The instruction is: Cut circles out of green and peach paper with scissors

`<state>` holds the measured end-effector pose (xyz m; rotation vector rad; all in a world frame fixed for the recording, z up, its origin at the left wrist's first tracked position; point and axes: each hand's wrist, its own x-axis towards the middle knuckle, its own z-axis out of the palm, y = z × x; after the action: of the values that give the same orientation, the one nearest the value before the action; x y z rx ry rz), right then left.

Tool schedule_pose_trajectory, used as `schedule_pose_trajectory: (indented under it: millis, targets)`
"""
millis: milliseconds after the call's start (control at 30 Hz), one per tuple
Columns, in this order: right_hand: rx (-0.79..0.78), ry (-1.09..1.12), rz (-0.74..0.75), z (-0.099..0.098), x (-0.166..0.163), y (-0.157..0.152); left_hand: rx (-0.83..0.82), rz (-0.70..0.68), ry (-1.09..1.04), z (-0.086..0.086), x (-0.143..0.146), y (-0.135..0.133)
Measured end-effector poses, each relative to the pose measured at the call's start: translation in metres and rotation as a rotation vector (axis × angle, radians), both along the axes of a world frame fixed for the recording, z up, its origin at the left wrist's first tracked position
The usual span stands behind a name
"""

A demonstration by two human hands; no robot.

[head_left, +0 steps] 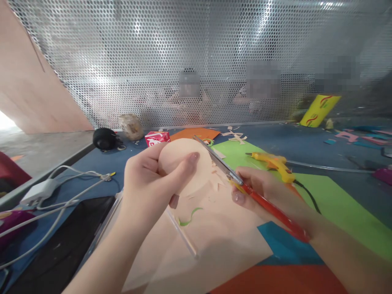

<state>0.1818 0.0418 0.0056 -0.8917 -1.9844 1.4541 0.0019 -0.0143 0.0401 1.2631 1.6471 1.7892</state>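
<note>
scissors (255, 197) in right fingers (238, 197), left fingers (183, 168) partly hiding cream disc (183, 148)

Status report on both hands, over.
Left hand pinching round cream paper disc. Right hand holding red-handled metal scissors beside it. Yellow glue gun near right hand.

Up at the right of the frame, a bright yellow, tilted packet (320, 111) flashes red lettering in two spots, too small to make out; and left of centre, a red-and-white box (157, 138) shows white print, partly covered, not one word readable.
</note>
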Motion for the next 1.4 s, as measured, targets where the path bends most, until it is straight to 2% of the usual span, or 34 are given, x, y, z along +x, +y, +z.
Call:
schedule_pose_trajectory:
  millis: [433,633,733,833,900,1133,1267,1400]
  targets:
    - [-0.054,0.051,0.024,0.002,0.001,0.005,-0.066,-0.053,-0.024,0.002,-0.004,0.003]
    - [0.010,0.031,-0.059,0.002,0.002,0.009,-0.088,-0.052,-0.024,-0.001,-0.008,0.007]
    - [-0.005,-0.009,-0.124,-0.002,0.001,0.020,-0.088,-0.066,-0.015,-0.007,-0.015,0.014]
    - [0.028,-0.026,-0.290,-0.010,0.000,0.035,-0.125,-0.210,0.013,-0.017,-0.026,0.025]
    - [0.026,-0.004,-0.322,-0.014,-0.003,0.042,-0.167,-0.310,0.049,-0.026,-0.031,0.033]
    - [-0.059,0.176,-0.235,-0.021,-0.016,0.039,-0.200,-0.376,0.017,-0.051,-0.015,0.047]
    - [-0.087,0.259,-0.219,-0.025,-0.017,0.045,-0.210,-0.401,0.003,-0.056,-0.005,0.046]
    - [-0.109,0.328,-0.196,-0.025,-0.017,0.051,-0.200,-0.400,-0.004,-0.060,-0.008,0.048]
